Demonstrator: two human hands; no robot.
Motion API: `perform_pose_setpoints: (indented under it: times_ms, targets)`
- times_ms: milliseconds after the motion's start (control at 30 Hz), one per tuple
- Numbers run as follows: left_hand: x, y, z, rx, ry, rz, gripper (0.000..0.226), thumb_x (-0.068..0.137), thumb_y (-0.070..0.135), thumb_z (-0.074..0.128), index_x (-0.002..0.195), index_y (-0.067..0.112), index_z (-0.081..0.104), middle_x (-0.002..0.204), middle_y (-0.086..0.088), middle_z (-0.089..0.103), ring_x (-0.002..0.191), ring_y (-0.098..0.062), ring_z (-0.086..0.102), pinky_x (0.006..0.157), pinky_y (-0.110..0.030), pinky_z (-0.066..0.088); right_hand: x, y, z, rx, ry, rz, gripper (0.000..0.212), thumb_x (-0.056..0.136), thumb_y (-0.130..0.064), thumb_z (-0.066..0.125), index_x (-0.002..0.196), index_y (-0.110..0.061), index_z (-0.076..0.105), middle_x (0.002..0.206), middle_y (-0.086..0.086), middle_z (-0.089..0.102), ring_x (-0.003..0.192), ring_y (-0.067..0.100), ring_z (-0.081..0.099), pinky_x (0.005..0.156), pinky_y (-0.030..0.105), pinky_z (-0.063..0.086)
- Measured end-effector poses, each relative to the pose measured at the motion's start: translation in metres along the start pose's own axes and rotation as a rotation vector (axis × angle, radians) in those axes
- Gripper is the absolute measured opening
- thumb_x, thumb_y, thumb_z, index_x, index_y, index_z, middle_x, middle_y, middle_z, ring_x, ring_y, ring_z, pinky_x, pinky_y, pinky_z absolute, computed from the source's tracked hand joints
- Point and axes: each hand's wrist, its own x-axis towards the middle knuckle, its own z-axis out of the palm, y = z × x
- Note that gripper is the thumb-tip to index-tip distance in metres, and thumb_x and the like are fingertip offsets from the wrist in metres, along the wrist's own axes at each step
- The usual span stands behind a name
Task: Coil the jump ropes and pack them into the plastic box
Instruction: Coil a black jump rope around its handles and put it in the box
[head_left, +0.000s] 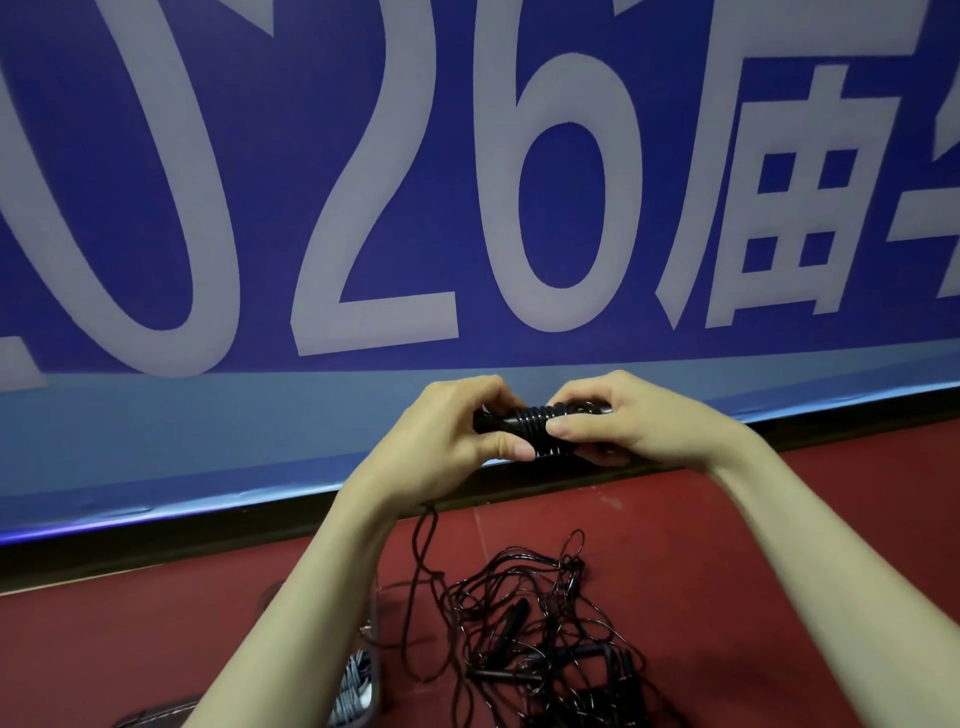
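Both hands up front of the blue banner (363, 156): left hand (457, 436) and right hand (618, 421) grip the coiled jump rope (535, 423), fingers curled round its handles. Loose cord hangs from it to the tangled ropes (540, 623) on the red floor (779, 545); plastic box (358, 680) just left of the tangle.

black rope (537, 430) coiled rnd handles, held up | tangled ropes (540, 618) on floor

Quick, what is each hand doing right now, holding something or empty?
Left hand: gripping one end of the black jump rope bundle, cord wound around the handles.
Right hand: pinching the other end of the same bundle.
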Motion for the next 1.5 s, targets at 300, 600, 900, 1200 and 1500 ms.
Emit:
perform_pose_setpoints:
  times_ms: [300,600,900,1200,1500]
  targets:
    - [-0.005,0.007,-0.014,0.114,0.016,0.102,0.024,0.075,0.034,0.078,0.096,0.029,0.066,0.089,0.015,0.065,0.090,-0.007,0.058,0.079,-0.038,0.049,-0.003,0.005,0.021,0.323,-0.007,-0.017,0.036,0.087,-0.044,0.052,0.080,-0.009,0.059,0.052,0.004,0.044,0.048,0.016,0.034,0.046,0.022,0.025]
    - [-0.011,0.001,-0.011,-0.095,-0.144,-0.067,0.010,0.085,0.027,0.073,0.089,0.019,0.069,0.072,-0.001,0.069,0.063,-0.016,0.066,0.068,-0.034,0.051,-0.007,-0.005,0.013,0.057,-0.026,-0.020,0.031,0.085,-0.034,0.072,0.086,-0.004,0.064,0.058,0.000,0.053,0.056,0.013,0.043,0.054,0.024,0.032]
    - [-0.014,-0.005,-0.017,-0.274,-0.241,-0.141,0.022,0.087,0.020,0.069,0.108,0.023,0.071,0.088,0.002,0.075,0.083,-0.009,0.069,0.080,-0.017,0.050,-0.006,-0.002,0.013,0.061,-0.024,-0.040,0.021,0.090,-0.032,0.067,0.089,-0.012,0.069,0.063,-0.002,0.050,0.057,0.010,0.041,0.052,0.019,0.031]
    - [-0.017,-0.028,-0.022,-0.504,-0.295,-0.194,0.022,0.080,0.018,0.068,0.101,0.013,0.069,0.094,-0.004,0.074,0.089,-0.013,0.067,0.083,-0.019,0.050,-0.002,-0.005,0.015,0.021,-0.115,-0.023,0.022,0.089,-0.034,0.068,0.090,-0.012,0.068,0.064,-0.001,0.057,0.061,0.014,0.048,0.058,0.023,0.036]
    - [-0.015,-0.028,-0.007,-0.193,-0.030,-0.165,0.007,0.091,0.017,0.065,0.087,0.016,0.070,0.081,-0.004,0.073,0.077,-0.019,0.069,0.077,-0.032,0.051,0.009,0.008,0.050,0.505,0.051,0.020,0.044,0.073,-0.012,0.079,0.113,-0.018,0.065,0.089,0.008,0.068,0.077,0.024,0.070,0.060,0.035,0.056]
